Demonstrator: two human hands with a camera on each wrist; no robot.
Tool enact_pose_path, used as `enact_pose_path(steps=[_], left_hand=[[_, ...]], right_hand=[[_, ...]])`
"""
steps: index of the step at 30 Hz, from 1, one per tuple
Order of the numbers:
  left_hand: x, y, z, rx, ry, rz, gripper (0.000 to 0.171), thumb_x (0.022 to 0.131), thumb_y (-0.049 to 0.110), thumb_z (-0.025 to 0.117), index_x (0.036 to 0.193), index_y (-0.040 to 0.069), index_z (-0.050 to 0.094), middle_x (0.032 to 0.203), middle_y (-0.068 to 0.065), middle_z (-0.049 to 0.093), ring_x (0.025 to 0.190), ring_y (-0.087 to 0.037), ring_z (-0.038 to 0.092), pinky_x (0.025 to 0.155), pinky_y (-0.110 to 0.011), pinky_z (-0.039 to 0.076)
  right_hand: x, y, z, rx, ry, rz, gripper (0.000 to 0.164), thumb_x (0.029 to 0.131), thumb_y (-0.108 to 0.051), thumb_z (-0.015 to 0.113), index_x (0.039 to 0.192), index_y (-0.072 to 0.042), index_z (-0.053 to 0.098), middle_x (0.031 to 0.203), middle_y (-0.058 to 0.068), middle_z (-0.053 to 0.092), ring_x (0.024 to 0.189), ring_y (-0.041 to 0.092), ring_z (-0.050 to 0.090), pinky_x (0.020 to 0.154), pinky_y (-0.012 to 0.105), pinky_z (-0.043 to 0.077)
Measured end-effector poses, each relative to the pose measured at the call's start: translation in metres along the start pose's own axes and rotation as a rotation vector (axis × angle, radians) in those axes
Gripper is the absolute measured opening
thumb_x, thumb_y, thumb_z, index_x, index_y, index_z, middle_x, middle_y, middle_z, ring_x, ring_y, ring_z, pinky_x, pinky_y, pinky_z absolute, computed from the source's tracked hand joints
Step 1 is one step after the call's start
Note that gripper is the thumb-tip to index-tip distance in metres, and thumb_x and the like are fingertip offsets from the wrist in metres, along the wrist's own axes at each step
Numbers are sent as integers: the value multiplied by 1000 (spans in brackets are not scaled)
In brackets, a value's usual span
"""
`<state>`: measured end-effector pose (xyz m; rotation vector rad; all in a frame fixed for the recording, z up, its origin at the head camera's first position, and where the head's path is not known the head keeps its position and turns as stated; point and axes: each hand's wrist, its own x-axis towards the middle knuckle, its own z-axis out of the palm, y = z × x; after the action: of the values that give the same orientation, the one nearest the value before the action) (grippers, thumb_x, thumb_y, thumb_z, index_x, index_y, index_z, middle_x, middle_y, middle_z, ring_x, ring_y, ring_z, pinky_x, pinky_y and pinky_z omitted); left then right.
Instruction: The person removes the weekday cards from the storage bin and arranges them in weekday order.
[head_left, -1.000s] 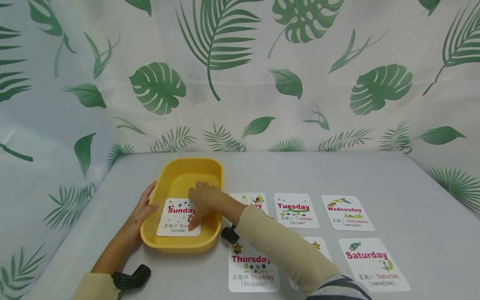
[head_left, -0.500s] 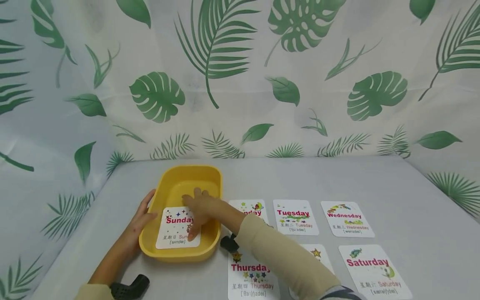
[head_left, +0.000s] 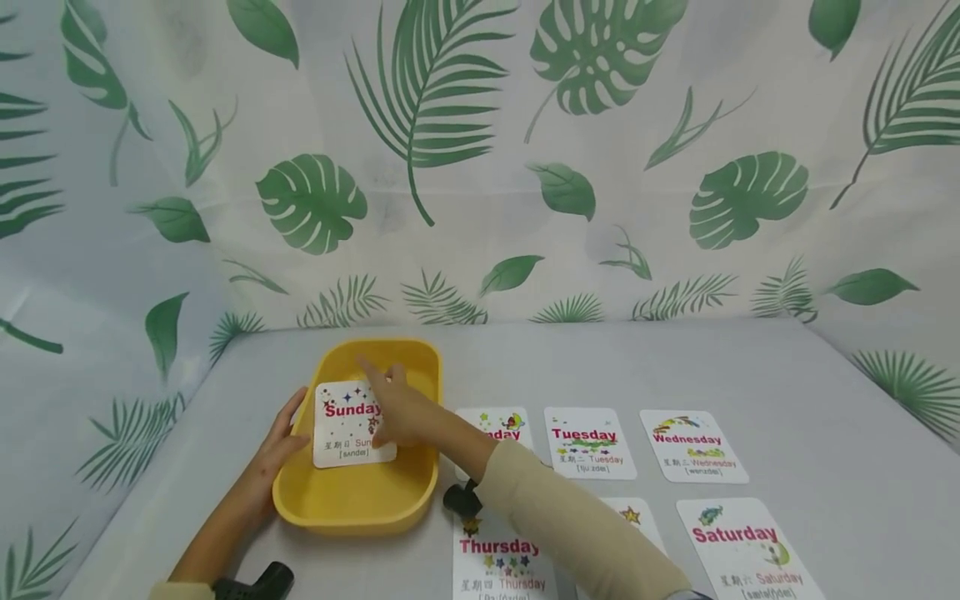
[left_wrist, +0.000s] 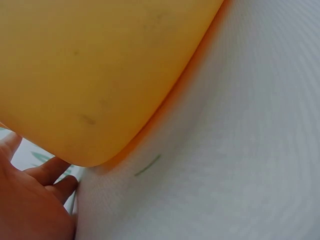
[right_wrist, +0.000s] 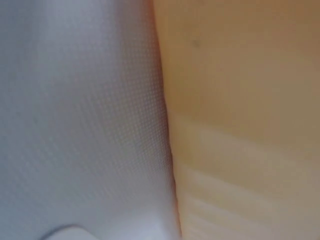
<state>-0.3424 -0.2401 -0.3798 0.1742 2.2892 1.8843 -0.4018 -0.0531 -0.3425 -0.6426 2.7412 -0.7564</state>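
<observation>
The yellow plastic tray (head_left: 360, 500) stands at the left of the table. My left hand (head_left: 272, 462) grips its left side, with the thumb at the rim; in the left wrist view, the fingers lie by the tray's outer wall. Inside the tray's outline, my right hand (head_left: 401, 408) holds the white "Sunday" flashcard (head_left: 348, 425) by its right side, thumb over the front. My fingers hide the end of the word and part of the card's right edge. In the right wrist view only the tray's side wall (right_wrist: 240, 110) and the tablecloth show, without the hand.
On the right lie the Tuesday card (head_left: 590, 443), Wednesday card (head_left: 693, 447), Thursday card (head_left: 502, 558) and Saturday card (head_left: 750, 550). My right forearm partly covers several cards, among them one ending in "nday" (head_left: 491, 421). Behind the table hangs a leaf-print cloth (head_left: 465, 200).
The Sunday card has moved from the tray's near end towards its middle, along with my right hand. My left hand stays at the tray's side. The head view has tilted up slightly.
</observation>
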Motion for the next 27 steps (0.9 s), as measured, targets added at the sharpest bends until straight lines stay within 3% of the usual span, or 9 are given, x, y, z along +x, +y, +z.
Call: enact_pose_path(steps=[4,10,17,21,23,27], left_hand=[[0,1,-1,-24,-1,-26,63,95,22,31,147,27,-4,154,-11,3,125,-20,28,83,-8,38],[2,2,-1,-23,-3,-37,64,94,23,31,147,26,-5,154,-11,-1,131,-28,19,81,-5,35],[2,2,-1,-12,-8,-44,65,94,21,32,147,25,-6,154,-12,-5,128,-27,25,81,-8,38],[2,2,-1,3,-6,-49,64,94,23,32,147,25,-5,153,-15,-1,119,-18,36,82,-13,42],[1,3,-1,-3,-5,-54,64,95,23,31,147,25,-5,153,-15,0,117,-17,37,81,-14,42],[2,4,0,-16,-6,-75,65,94,24,32,147,26,-6,154,-11,-6,128,-27,25,81,-10,38]], right_hand=[[-1,1,-2,-12,58,-52,104,69,-9,77,145,-34,10,125,14,43,73,13,51,63,18,46],[-6,4,-7,-37,37,-144,94,77,-8,70,146,-34,12,98,6,64,70,12,52,65,18,43],[-12,8,-9,-73,92,-216,67,87,-16,59,143,-30,26,94,3,64,58,9,46,60,15,39],[-14,10,-9,-64,149,-246,58,89,-16,56,140,-29,33,77,3,60,52,9,40,54,14,37],[-15,11,-8,-71,184,-266,55,89,-16,55,139,-29,36,83,3,64,53,8,41,56,13,37],[-15,12,-8,-57,251,-286,51,90,-15,53,136,-31,39,117,2,63,63,8,48,64,13,40]])
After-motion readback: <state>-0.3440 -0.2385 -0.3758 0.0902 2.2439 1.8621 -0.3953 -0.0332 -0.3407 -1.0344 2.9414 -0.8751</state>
